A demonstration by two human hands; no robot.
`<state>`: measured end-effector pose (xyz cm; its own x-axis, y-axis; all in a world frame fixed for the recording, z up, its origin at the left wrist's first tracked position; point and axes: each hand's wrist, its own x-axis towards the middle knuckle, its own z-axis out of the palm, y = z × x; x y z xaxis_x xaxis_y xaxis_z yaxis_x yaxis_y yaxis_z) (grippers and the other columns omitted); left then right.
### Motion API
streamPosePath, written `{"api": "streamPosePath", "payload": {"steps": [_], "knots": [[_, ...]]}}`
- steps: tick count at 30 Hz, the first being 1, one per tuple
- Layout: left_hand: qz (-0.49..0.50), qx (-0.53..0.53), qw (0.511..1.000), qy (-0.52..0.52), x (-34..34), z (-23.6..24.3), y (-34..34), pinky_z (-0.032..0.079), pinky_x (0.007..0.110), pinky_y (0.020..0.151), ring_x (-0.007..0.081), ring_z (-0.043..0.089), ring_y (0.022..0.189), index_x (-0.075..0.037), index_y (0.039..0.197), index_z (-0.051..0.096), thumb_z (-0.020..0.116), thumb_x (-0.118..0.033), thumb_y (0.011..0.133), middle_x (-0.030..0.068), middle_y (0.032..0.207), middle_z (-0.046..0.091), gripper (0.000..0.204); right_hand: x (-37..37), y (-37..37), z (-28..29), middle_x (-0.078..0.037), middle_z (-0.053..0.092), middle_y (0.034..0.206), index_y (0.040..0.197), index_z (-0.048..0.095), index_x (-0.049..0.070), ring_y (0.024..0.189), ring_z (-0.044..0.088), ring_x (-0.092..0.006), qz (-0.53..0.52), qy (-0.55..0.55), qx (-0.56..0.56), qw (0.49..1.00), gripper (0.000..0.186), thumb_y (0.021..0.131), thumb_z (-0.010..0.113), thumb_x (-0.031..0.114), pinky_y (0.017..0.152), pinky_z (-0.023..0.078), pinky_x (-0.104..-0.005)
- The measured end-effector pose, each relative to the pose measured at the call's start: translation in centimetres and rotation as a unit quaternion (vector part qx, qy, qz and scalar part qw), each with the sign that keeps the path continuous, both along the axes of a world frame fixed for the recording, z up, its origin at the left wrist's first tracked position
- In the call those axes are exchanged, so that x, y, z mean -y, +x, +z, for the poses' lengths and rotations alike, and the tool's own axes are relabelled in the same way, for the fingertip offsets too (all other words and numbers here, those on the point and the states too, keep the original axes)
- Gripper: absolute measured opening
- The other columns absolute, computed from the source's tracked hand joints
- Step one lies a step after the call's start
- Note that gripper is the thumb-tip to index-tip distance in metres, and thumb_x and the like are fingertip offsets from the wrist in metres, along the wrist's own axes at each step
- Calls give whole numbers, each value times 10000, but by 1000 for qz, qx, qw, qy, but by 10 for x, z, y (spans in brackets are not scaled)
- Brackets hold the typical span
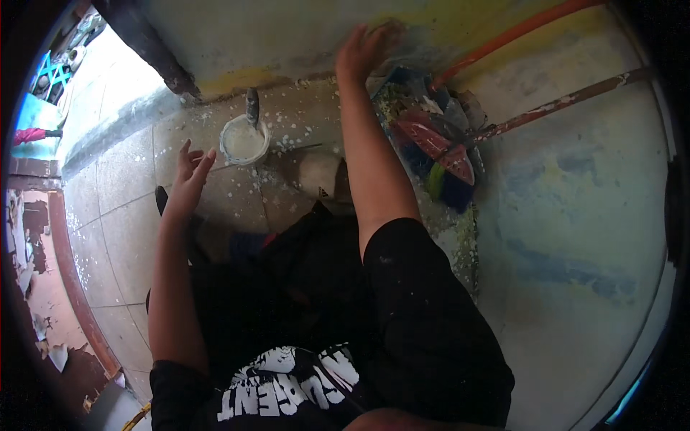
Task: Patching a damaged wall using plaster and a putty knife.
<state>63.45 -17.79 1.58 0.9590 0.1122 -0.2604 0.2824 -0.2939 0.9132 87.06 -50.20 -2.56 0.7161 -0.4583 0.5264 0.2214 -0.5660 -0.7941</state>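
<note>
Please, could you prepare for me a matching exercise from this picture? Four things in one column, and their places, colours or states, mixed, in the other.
Things:
1. Bucket
2. Left hand
3. Shirt
4. Right hand

Places, colours or states:
A. Black with white print
B. Raised in front of the wall, its fingers blurred
C. On the tiled floor, with white stuff inside
D. To the left of the bucket, nothing seen in it

Right pairs: 1-C, 2-D, 3-A, 4-B

wht tub (248, 161), blk tee (413, 345) w/ wht print (343, 368)
</note>
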Motion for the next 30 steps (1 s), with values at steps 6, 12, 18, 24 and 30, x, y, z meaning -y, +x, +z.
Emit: {"api": "streamPosePath", "payload": {"steps": [6, 12, 18, 24, 30], "knots": [[-6, -10, 1000, 14, -4, -25, 5, 412, 369, 1033, 305, 507, 1258, 32, 1511, 198, 630, -442, 957, 256, 1388, 450, 847, 9, 4, -13, -261, 62, 1616, 1546, 84, -27, 1501, 83, -401, -78, -180, -52, 979, 726, 1022, 459, 308, 1184, 87, -556], [20, -27, 999, 3, -1, -16, 3, 410, 373, 1041, 301, 500, 1275, 44, 1508, 196, 604, -482, 962, 278, 1359, 484, 861, 22, 14, 29, -267, 501, 1400, 1344, 512, -59, 1292, 492, -366, -58, 38, 112, 991, 450, 989, 533, 216, 1042, 402, -422], [38, -25, 999, -22, -5, -20, 2, 431, 350, 993, 295, 555, 1166, 97, 1482, 226, 521, -578, 968, 271, 1256, 559, 898, -3, -8, 107, -149, 667, 1090, 1206, 594, -60, 942, 638, -256, -50, 222, 63, 972, 320, 981, 562, 165, 819, 502, -383], [30, 27, 998, 40, -18, -66, 9, 448, 352, 956, 290, 587, 1095, 119, 1446, 287, 537, -558, 967, 276, 1170, 604, 867, -61, -79, 195, -58, 644, 919, 994, 616, 41, 824, 604, -141, 169, 324, 88, 927, 153, 931, 660, 173, 721, 497, -313], [26, 46, 998, -25, -21, -41, 4, 418, 363, 1000, 308, 566, 1140, 100, 1428, 340, 554, -495, 982, 258, 1201, 609, 774, -53, -167, 156, -37, 622, 840, 955, 596, 67, 694, 615, -127, 305, 303, -93, 898, 123, 948, 639, 182, 643, 520, -291]]}}
